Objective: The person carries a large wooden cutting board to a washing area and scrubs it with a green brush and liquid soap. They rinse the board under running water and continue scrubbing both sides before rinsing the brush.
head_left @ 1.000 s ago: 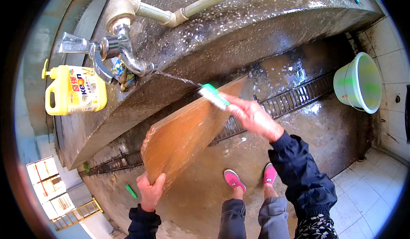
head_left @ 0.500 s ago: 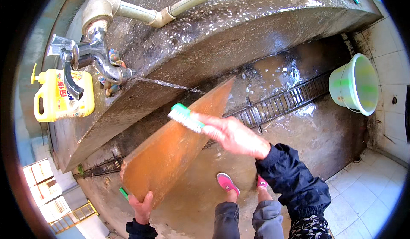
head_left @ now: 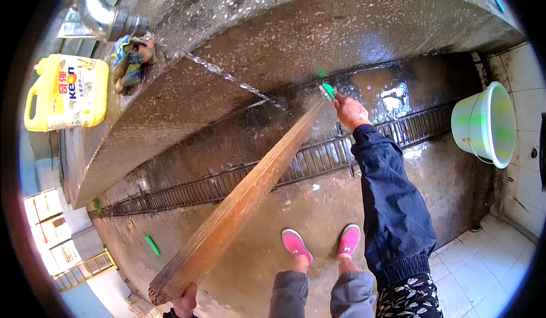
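Observation:
A long brown wooden board (head_left: 242,204) slants across the wet floor, seen mostly along its narrow edge. At its lower left end, my left hand (head_left: 185,302) is closed on it, with some fingers hidden behind the wood. My right hand (head_left: 351,112) reaches out to the board's far tip, closed around a green scrub brush (head_left: 329,90) with pale bristles. The bristles face the tip; whether they touch it I cannot tell. To the left of the brush, a stream of water (head_left: 227,82) runs from the metal tap (head_left: 116,22) down to the floor.
A yellow jug (head_left: 74,93) and a bunched, colourful cloth (head_left: 132,62) stand on the speckled stone ledge (head_left: 187,110). A slotted drain grate (head_left: 307,161) crosses the floor. At the right is a pale green bucket (head_left: 483,125). A green stick-like piece (head_left: 152,245) lies at left.
My right hand has carried the brush away from me to the board's far tip. The board has turned from its broad face to its edge, and my left hand has moved lower in view.

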Demonstrator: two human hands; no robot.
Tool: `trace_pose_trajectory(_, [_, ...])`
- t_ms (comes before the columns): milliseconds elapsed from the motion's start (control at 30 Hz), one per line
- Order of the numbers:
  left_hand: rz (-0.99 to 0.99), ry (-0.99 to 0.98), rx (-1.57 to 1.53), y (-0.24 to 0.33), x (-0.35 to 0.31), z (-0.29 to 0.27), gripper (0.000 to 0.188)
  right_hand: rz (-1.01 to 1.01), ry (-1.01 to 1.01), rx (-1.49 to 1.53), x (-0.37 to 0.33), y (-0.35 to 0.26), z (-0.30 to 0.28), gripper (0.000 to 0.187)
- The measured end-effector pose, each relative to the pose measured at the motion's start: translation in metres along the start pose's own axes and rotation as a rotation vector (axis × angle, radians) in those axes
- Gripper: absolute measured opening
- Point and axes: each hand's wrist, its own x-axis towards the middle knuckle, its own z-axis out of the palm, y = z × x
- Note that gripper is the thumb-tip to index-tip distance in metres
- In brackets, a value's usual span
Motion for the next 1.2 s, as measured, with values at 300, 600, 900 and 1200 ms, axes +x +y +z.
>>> trace_pose_trajectory(300, [0.381, -0.514, 0.247, 0.147, 0.064, 0.048, 0.056, 0.524, -0.448, 1.235, -0.196, -0.068, -0.08, 0.059])
trace_pose_trajectory(600, [0.914, -0.813, 0.301, 0.209, 0.083, 0.102, 0.052, 0.609, -0.349, 1.443, -0.306, -0.005, -0.105, 0.048])
trace_pose_trajectory(900, [1.041, -0.682, 0.521, 0.227, 0.102, 0.088, 0.046, 0.601, -0.128, 1.749, -0.334, -0.028, -0.096, 0.059])
trace_pose_trajectory(1200, [-0.125, 0.132, -0.572, 0.148, 0.06, 0.115, 0.048, 0.645, -0.055, 1.687, -0.307, -0.04, -0.024, 0.056])
